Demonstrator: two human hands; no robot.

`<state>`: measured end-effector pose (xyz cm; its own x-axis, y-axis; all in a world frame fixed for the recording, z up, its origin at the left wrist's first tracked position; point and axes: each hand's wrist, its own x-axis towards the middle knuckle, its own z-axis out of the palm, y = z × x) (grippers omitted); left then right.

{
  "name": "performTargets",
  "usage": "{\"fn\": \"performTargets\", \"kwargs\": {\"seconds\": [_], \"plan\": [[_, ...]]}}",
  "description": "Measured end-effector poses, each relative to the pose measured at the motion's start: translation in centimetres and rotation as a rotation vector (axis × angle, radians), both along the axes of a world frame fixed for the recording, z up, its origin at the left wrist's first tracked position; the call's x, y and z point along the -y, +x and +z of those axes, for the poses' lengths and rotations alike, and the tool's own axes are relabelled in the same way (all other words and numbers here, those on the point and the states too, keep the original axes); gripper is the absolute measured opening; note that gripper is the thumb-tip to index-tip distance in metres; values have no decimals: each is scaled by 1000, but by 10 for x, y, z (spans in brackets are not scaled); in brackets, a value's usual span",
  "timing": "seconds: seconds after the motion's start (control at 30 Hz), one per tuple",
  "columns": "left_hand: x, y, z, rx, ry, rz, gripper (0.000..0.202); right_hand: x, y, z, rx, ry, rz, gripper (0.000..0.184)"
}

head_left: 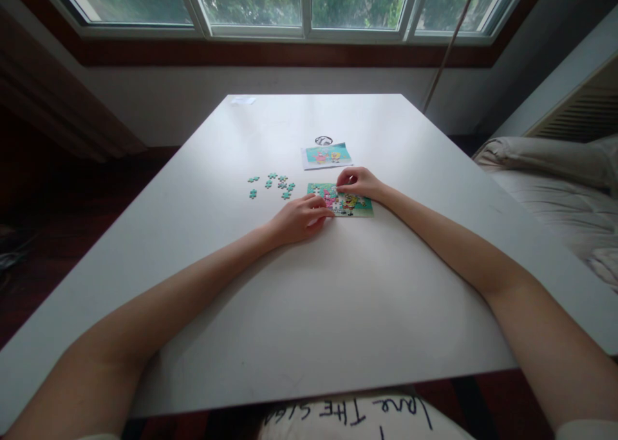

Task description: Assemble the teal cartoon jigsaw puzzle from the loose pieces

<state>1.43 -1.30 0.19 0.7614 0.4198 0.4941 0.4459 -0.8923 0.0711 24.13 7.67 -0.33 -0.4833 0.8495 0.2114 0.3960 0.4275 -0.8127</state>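
Left hand (302, 219), right hand (362, 183) at puzzle (352, 204), grips unclear; table (309, 318) edges well away

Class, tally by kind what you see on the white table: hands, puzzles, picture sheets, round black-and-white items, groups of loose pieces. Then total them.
Hands, left hand and right hand: 2
Puzzle: 1
Picture sheet: 1
Round item: 1
Loose-piece group: 1
Total: 6

The hands (300, 220) and forearms (212, 269) are bare, with short pale sleeves (586, 429) and a whitish top (313, 428) bearing dark, handwritten-style lettering (357, 412).
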Motion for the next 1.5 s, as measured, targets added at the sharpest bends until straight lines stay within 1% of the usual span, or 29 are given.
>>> {"fn": "performTargets", "kwargs": {"seconds": [0.4, 0.77, 1.1, 1.3, 1.5], "plan": [[1, 1, 1, -2, -1, 5, 26, -3, 1, -2, 5, 33, -96, 33], [-1, 0, -1, 1, 11, -2, 25, 3, -1, 3, -6, 16, -25, 27], [-1, 0, -2, -12, 10, 4, 25, 0, 0, 0, 4, 25, -28, 26], [-1, 0, -1, 0, 3, 2, 26, -2, 0, -1, 6, 42, -102, 28], [0, 1, 0, 0, 7, 5, 26, -1, -1, 0, -36, 93, -139, 24]]}}
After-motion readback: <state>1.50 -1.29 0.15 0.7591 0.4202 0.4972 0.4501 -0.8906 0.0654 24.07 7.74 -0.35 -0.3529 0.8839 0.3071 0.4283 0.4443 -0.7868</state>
